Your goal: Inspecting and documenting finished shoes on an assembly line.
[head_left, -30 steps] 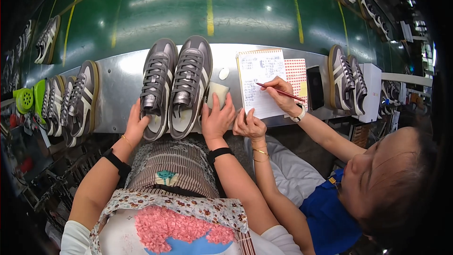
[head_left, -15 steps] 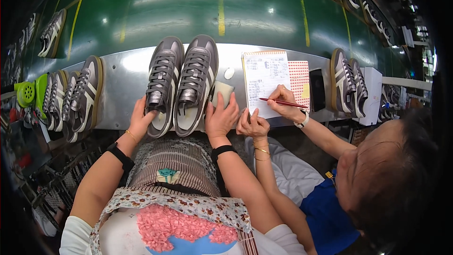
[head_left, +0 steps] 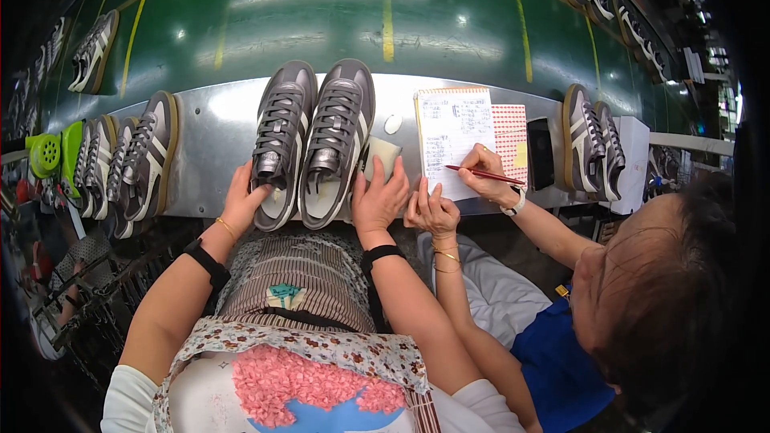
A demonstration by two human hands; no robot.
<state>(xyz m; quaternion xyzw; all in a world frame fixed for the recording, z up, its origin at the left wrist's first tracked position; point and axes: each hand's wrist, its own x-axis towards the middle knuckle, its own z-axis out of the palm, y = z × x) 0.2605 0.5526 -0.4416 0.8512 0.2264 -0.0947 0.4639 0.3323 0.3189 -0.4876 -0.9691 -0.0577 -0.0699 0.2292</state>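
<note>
Two grey sneakers with pale stripes and dark laces stand side by side in front of me, toes pointing away. My left hand point(head_left: 247, 199) grips the heel of the left sneaker point(head_left: 286, 124), with its thumb at the shoe's opening. Close by the heel of the right sneaker point(head_left: 342, 120), my right hand point(head_left: 379, 199) has its fingers apart; I cannot tell whether they touch the shoe. Just beyond those fingertips lies a beige, sponge-like block point(head_left: 383, 152), partly hidden by them. A small white oval piece point(head_left: 392, 124) rests on the metal bench point(head_left: 212, 168).
At my right, another person's hand point(head_left: 484, 172) holds a red pen point(head_left: 489, 174) over a notepad point(head_left: 453, 124); a phone point(head_left: 541, 152) lies alongside. More sneakers stand at left point(head_left: 151, 152) and right point(head_left: 584, 140), near a green fan point(head_left: 45, 156). Beyond stretches a green surface point(head_left: 321, 16) with yellow lines.
The yellow lines and the far-left sneakers on the green surface appear slightly further right. Both my hands and the two sneakers keep nearly the same places.
</note>
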